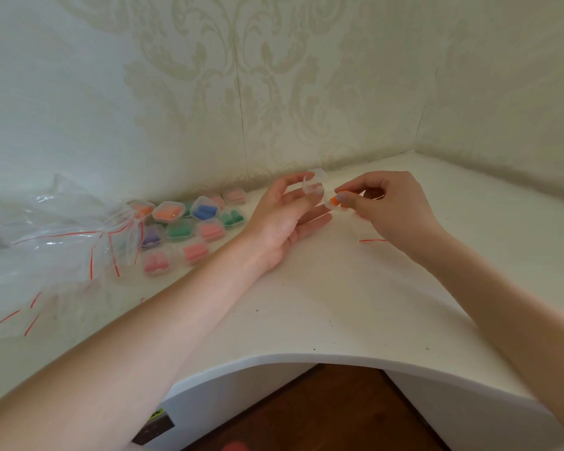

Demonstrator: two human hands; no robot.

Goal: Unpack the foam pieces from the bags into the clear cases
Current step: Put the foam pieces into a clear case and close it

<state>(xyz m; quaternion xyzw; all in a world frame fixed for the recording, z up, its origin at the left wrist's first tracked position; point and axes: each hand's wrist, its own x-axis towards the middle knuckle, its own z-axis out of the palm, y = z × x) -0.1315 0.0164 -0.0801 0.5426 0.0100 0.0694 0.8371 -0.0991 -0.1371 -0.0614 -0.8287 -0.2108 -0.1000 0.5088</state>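
- Foam piece (334, 200), orange, sits pinched between the thumb and fingertips of the right hand (393, 206), just at the mouth of a small clear case (314, 187).
- That clear case is held up off the table (306, 304) by the left hand (282, 219), thumb and forefinger curled round it; its lid looks swung open, though the plastic is too see-through to be sure of the hinge.
- Both hands are close together above the white table, fingertips nearly meeting at the case, near the back wall (274, 76) with its pale patterned wallpaper.
- Off to the left, against the wall, lies a cluster of filled cases (189, 226), lids down, with foam in orange, pink, green, blue and purple showing through.
- Further left, a heap of clear zip bags (62, 229) with red seal lines is crumpled on the table, touching the nearest cases.
- A single red seal line (373, 240) of another bag shows on the table just under the right wrist; the bag itself is almost invisible against the white top.
- Down at the front the table edge curves in, and a dark wooden floor (323, 411) shows beneath it.
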